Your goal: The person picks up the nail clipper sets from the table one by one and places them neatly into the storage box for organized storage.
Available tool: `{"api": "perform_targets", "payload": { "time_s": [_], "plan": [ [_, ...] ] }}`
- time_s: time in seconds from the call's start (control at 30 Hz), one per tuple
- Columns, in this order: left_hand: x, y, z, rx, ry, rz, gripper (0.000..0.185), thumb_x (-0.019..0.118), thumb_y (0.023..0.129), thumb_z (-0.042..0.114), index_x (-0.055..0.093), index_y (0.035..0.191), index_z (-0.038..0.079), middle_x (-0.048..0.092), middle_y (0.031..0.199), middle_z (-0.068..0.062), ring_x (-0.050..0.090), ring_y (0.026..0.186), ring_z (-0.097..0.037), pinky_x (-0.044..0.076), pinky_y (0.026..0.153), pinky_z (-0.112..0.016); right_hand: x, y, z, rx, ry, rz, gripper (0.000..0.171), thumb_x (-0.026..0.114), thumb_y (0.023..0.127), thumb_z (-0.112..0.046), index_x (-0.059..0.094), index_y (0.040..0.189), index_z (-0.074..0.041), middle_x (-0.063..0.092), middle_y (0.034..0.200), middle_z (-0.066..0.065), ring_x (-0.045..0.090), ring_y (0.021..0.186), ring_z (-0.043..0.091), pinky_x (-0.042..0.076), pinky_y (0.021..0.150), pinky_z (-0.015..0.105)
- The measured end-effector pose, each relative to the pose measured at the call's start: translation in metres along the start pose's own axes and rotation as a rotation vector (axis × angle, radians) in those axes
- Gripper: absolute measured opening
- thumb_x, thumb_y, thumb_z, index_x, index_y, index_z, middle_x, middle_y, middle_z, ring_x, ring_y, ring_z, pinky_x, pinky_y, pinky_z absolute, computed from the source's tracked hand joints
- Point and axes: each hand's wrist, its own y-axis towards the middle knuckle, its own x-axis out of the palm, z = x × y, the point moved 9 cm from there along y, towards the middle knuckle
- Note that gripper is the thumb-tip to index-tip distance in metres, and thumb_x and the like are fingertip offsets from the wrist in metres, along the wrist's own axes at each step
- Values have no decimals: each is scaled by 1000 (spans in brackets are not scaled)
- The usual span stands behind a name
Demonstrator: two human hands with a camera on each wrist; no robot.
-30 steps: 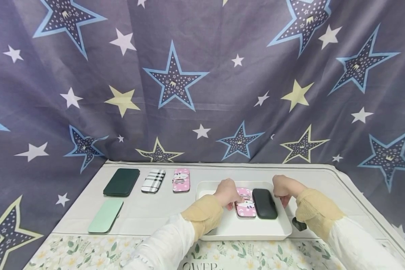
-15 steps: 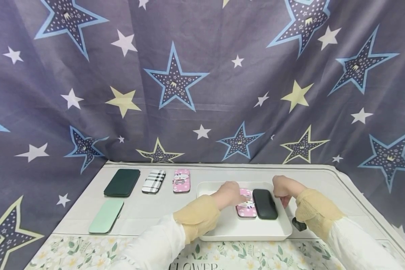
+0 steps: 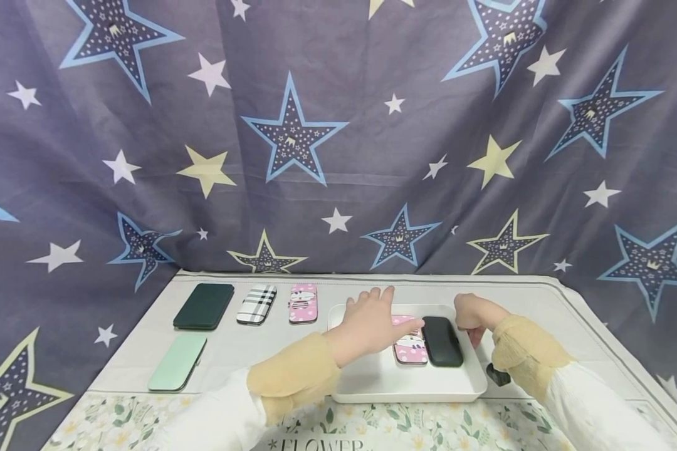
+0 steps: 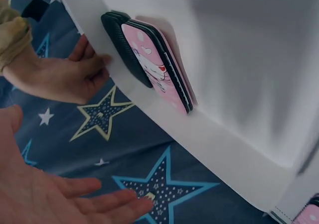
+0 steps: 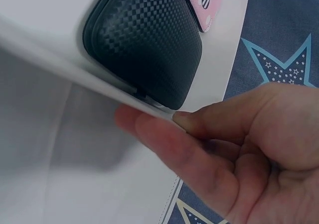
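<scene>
A white rectangular tray (image 3: 383, 382) stands on the table at the right of centre. In it a pink case with a cartoon print (image 3: 410, 352) lies beside a black case (image 3: 443, 342), whose woven-look texture shows in the right wrist view. Over the tray's left part is my left hand (image 3: 368, 326), its fingers spread and holding nothing; in the left wrist view its palm (image 4: 45, 194) is apart from both cases. My right hand (image 3: 475, 314) pinches the tray's right rim between thumb and fingers, close by the black case (image 5: 149, 40).
To the tray's left lie a dark green case (image 3: 204, 305), a mint green case (image 3: 177, 361), a black-and-white plaid case (image 3: 257, 304) and another pink case (image 3: 303, 303). A small black object (image 3: 498, 374) is by the right wrist. A starry curtain (image 3: 338, 156) hangs behind.
My left hand has drawn back left from the pink case in the tray and spread its fingers. The right hand keeps its hold on the rim.
</scene>
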Motion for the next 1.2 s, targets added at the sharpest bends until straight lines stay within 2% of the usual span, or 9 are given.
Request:
{"api": "perform_targets", "payload": {
  "time_s": [0.17,0.3,0.4,0.53,0.67,0.8,1.0,1.2],
  "plan": [
    [-19,-13,-11,39,-11,82,96,34,79,82,22,151,21,25,154,-16,23,141,-33,15,111,-63,-2,-1,0,1,-12,-3,11,51,85,10,55,93,16,63,66,18,67,51,22,56,51,27],
    [-35,-23,-16,96,56,153,94,31,79,83,13,152,28,12,158,-12,12,145,-31,7,113,-61,-4,-1,0,4,-16,-2,11,51,85,9,55,94,16,63,67,18,67,51,21,56,51,27],
    [-45,-33,-20,142,122,219,89,34,81,80,13,152,30,11,159,-9,8,145,-29,5,113,-61,-5,-2,0,1,-18,0,12,51,85,9,55,94,16,63,66,18,66,50,21,56,51,27],
    [-50,-47,-26,186,161,276,87,40,82,76,14,152,31,10,159,-9,4,146,-29,4,113,-61,-5,-2,1,1,-7,3,13,51,85,10,55,95,16,64,67,18,66,50,21,56,51,27],
    [-50,-62,-39,198,161,287,86,40,83,76,11,152,33,4,159,-8,-2,146,-28,4,113,-61,-5,-2,2,-2,-4,12,9,50,83,11,54,91,14,63,65,18,66,50,21,56,50,27],
    [-52,-77,-65,162,169,306,86,39,83,76,14,152,31,4,159,-8,-2,146,-29,4,113,-61,-3,-2,1,-21,-4,24,8,49,81,12,55,87,14,63,61,17,66,48,21,56,50,27],
    [-56,-97,-116,48,160,340,88,48,80,75,25,150,27,11,158,-10,2,145,-33,4,112,-62,-2,-1,1,-25,-20,37,13,51,83,10,55,93,17,62,62,16,65,47,20,55,49,26],
    [-57,-113,-158,-20,159,365,91,50,78,75,21,151,28,15,157,-14,3,145,-36,6,111,-64,-1,-1,0,-30,-17,37,8,48,79,13,55,81,11,62,56,15,65,47,22,56,50,27]
  ]
}}
